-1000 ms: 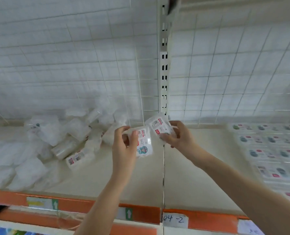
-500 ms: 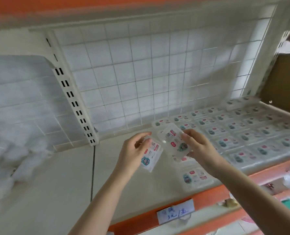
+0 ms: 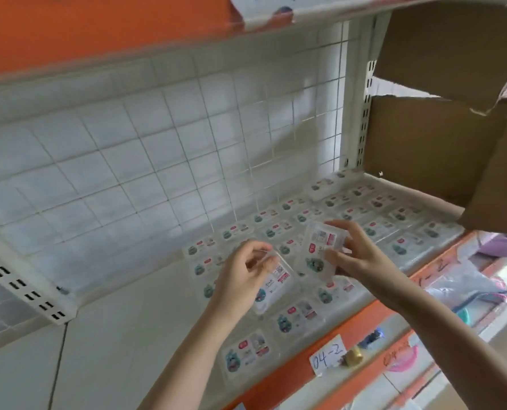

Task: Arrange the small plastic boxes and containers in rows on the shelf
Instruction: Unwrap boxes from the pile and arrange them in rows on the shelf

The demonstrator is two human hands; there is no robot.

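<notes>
**Two clear boxes held above the rows on the shelf**

Near the centre of the frame the left hand [image 3: 246, 276] grips a small clear plastic box [image 3: 271, 287], fingers curled over its upper edge, with the box tilted and its white and red label facing the camera. Just to the right and slightly higher, the right hand [image 3: 356, 253] holds a second clear box [image 3: 317, 250], thumb on its lower right side and fingers over its top right corner; this box stands nearly upright, and a teal cartoon sticker shows on its lower half. The two boxes sit close together, and whether they touch cannot be told.

Both are held over the cream shelf [image 3: 122, 329], whose left half in the frame is bare. From the centre toward the right, rows of laid boxes [image 3: 305, 220] lie flat with labels up, running back to the white wire grid panel [image 3: 157, 149] behind. One box [image 3: 246, 355] lies apart at the lower centre, near the orange front edge [image 3: 290, 371]. A handwritten tag [image 3: 327, 355] reading 04-2 hangs on that edge. A brown cardboard carton [image 3: 441, 137] fills the upper right of the frame, beside the slotted upright [image 3: 364, 113].
</notes>
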